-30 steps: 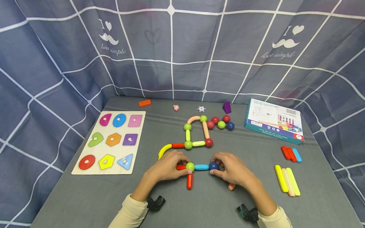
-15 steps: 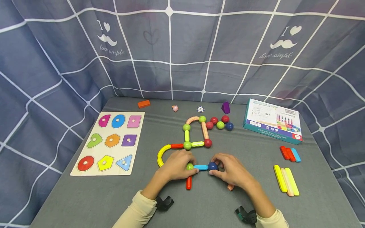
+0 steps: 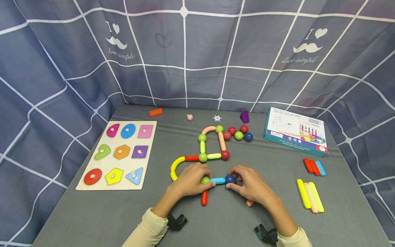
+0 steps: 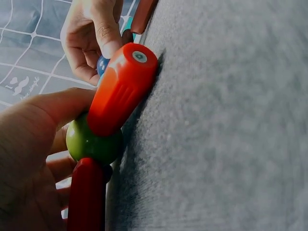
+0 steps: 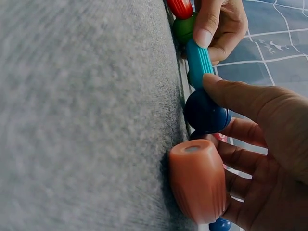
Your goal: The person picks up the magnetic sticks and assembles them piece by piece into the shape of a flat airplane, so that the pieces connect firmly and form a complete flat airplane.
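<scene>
My left hand (image 3: pixel 193 178) reaches over a green ball (image 4: pixel 94 139) and pinches the end of a light blue magnetic rod (image 5: pixel 198 62) between thumb and finger. At the rod's other end, my right hand (image 3: pixel 250 183) grips a dark blue ball (image 5: pixel 207 111) with thumb and fingers. One red rod (image 3: pixel 204 198) sticks out from the green ball towards me; a second red rod (image 4: pixel 86 192) joins it from the left, mostly hidden by the left hand in the head view. An orange-peach rod (image 5: pixel 198 180) lies under the right palm.
Behind the hands lies a joined shape with a yellow curved rod (image 3: pixel 175 168) and a red ball (image 3: pixel 225 155). Loose balls (image 3: pixel 239 136) sit behind it. A shape puzzle board (image 3: pixel 123 185) is at left; a box (image 3: pixel 296 132) and spare rods (image 3: pixel 310 196) are at right.
My left hand has shifted right, its thumb going from beside the green ball onto the light blue rod, uncovering more yellow curve. The right hand keeps its hold on the dark blue ball.
</scene>
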{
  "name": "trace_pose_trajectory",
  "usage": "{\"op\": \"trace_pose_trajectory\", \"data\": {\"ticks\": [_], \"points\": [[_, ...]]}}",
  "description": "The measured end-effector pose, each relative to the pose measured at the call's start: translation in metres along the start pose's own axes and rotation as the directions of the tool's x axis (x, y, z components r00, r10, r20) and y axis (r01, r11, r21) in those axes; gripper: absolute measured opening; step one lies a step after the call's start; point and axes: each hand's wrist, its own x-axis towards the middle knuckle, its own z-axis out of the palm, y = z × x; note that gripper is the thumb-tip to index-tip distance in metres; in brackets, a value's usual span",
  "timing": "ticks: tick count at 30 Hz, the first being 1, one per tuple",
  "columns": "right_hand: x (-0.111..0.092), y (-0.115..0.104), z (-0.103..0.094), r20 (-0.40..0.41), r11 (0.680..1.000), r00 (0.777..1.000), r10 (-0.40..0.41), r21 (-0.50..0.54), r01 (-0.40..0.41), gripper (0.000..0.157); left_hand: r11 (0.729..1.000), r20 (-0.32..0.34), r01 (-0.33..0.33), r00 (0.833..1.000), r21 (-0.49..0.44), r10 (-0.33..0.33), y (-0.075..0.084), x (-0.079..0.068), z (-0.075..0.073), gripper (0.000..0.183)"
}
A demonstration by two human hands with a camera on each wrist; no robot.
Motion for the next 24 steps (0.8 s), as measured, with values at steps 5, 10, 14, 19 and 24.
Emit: {"op": "trace_pose_trajectory", "data": {"ticks": [5,10,14,19,24], "points": [[-0.0023,0.0011,-0.0002,-0.016,1.000,1.000,-0.019,0.020,0.020,0.031,1.000,-0.016,-0.023,1.000,0.008,0.024,-0.0014,0.0002,-0.0008,0.023],[-0.0040,0.0014,-0.0007,-0.016,0.999,0.999,-0.032,0.017,0.033,0.032,1.000,-0.015,-0.020,1.000,0.015,0.020,-0.0012,0.0004,-0.0011,0.023],[-0.0053,0.0009,-0.0011,-0.006,0.999,1.000,-0.031,0.020,0.031,0.033,1.000,-0.013,-0.014,1.000,0.010,0.014,-0.0006,0.0008,-0.0012,0.025],[-0.0067,0.0010,-0.0016,0.002,0.999,1.000,-0.025,0.032,0.025,0.032,1.000,0.009,-0.006,1.000,-0.008,0.006,-0.0017,-0.0016,-0.0035,0.033],[-0.0070,0.0021,-0.0018,-0.009,0.999,1.000,-0.012,0.043,0.013,0.032,0.999,0.012,0.004,1.000,-0.039,-0.004,-0.0042,-0.0047,-0.0071,0.034]]}}
